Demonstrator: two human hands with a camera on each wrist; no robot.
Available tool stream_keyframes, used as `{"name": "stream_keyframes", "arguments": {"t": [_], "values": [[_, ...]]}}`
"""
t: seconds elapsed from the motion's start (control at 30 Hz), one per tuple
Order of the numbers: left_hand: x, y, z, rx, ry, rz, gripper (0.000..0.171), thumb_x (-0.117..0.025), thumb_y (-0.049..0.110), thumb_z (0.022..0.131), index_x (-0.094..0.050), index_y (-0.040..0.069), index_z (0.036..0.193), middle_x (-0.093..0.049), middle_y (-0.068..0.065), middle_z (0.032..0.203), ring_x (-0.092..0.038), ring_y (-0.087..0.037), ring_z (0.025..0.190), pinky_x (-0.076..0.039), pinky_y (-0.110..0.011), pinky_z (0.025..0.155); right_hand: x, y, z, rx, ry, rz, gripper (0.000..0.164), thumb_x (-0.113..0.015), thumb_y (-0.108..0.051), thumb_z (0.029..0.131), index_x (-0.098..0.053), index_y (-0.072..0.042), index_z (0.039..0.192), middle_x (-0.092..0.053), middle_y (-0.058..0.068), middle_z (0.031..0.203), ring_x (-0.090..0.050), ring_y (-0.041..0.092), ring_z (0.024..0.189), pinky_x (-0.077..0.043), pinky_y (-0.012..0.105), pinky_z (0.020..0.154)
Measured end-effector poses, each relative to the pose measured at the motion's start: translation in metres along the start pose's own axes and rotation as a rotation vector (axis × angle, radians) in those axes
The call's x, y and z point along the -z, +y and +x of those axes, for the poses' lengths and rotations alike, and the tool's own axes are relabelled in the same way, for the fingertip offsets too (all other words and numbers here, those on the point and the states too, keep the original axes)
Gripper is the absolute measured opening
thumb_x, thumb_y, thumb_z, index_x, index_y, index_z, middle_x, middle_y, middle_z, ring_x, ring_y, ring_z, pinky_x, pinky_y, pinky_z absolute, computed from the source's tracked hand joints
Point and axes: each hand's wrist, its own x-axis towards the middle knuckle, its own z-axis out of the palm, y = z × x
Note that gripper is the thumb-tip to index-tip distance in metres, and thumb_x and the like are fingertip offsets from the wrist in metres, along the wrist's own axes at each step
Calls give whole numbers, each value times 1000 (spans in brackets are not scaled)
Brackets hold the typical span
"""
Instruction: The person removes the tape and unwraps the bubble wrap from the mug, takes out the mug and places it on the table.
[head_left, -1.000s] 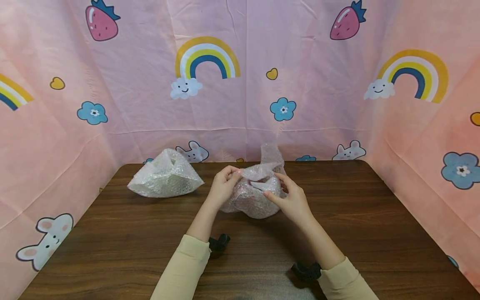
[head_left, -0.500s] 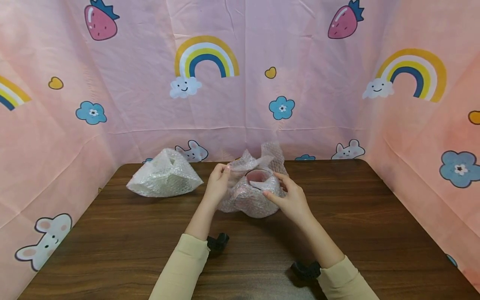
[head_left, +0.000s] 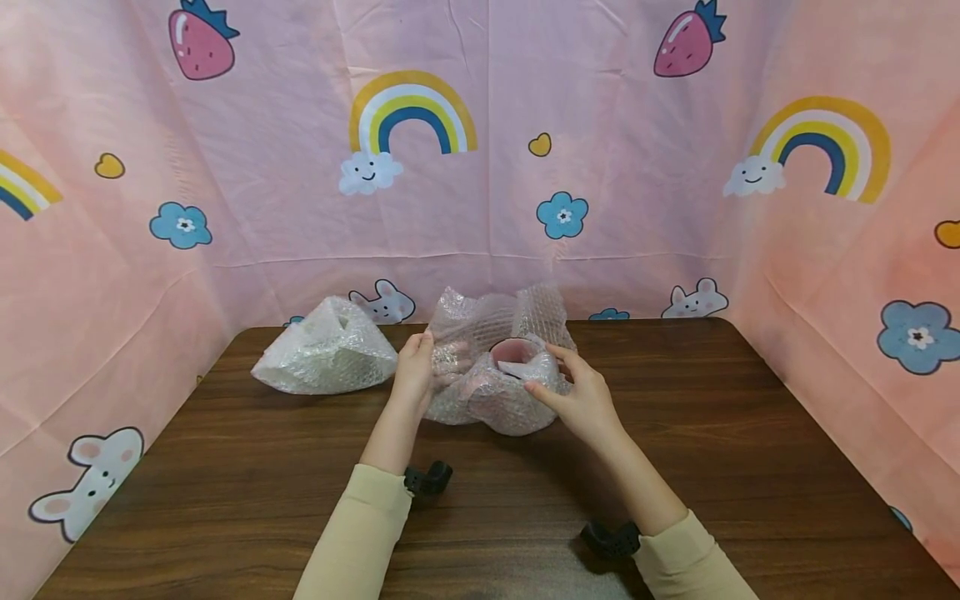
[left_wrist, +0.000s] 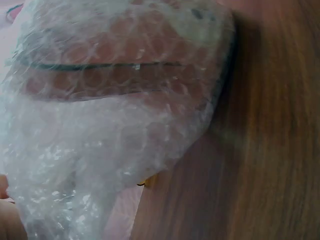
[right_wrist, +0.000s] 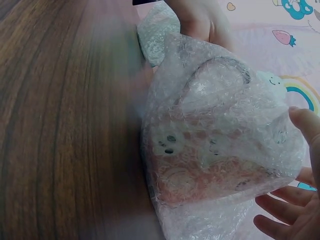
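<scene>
A pink cup (head_left: pixel 511 352) with a dark rim stands on the table, partly covered by bubble wrap (head_left: pixel 491 317). Its open mouth shows at the top in the head view. Through the plastic, the right wrist view gives pale, dark-eyed figures on its pink side. My left hand (head_left: pixel 413 369) pinches the loose left edge of the wrap and holds it out from the cup. On the other side, my right hand (head_left: pixel 583 395) holds the wrapped cup, thumb in front and fingers behind. Only a bit of my left hand enters the left wrist view, at lower left.
Left of my left hand, a second bubble-wrapped bundle (head_left: pixel 326 350) sits on the dark wooden table (head_left: pixel 712 458); its contents are unclear. A printed pink cloth (head_left: pixel 487 225) hangs behind the table and along both sides. Black wrist mounts (head_left: pixel 611 540) sit at both wrists.
My left hand has moved left, pulling the wrap off the cup's mouth and spreading it out behind. The pink inside now shows. My right hand has stayed in place.
</scene>
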Motion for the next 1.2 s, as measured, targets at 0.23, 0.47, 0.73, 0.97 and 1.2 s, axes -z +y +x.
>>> {"name": "stream_keyframes", "arguments": {"t": [0.23,0.47,0.73,0.97,1.2], "values": [[8,-1,3,37,10,-25,46,-30,32,106,-34,-2,136,-31,-17,141,-48,-30,111,-52,-34,75,-1,0,0,19,2,5,66,-75,-39,83,-51,-11,138,-52,12,136,-55,30,116,-47,50,90],[17,-4,7,50,-12,37,52,-30,36,105,-25,4,146,-19,-15,153,-25,-36,136,-32,-49,105,-2,1,1,23,8,13,66,-75,-41,82,-51,-12,137,-52,12,137,-56,30,116,-47,50,90],[17,2,3,-40,10,194,53,-37,30,105,-18,14,152,-21,-15,153,-23,-33,138,-25,-51,108,-2,2,1,27,26,2,65,-76,-40,82,-53,-10,135,-53,12,136,-57,30,114,-50,49,86],[8,14,-6,-250,8,490,58,-46,22,101,-22,16,153,-29,-16,152,-28,-34,137,-26,-52,108,-2,1,1,25,56,-23,64,-76,-42,81,-55,-10,133,-56,11,132,-59,28,111,-50,49,85],[1,17,-11,-435,37,708,62,-56,20,96,-31,0,148,-19,-15,156,-4,-26,144,-3,-50,113,-3,1,2,54,89,-11,59,-76,-37,82,-58,-7,129,-59,12,128,-61,28,107,-51,47,85]]}}
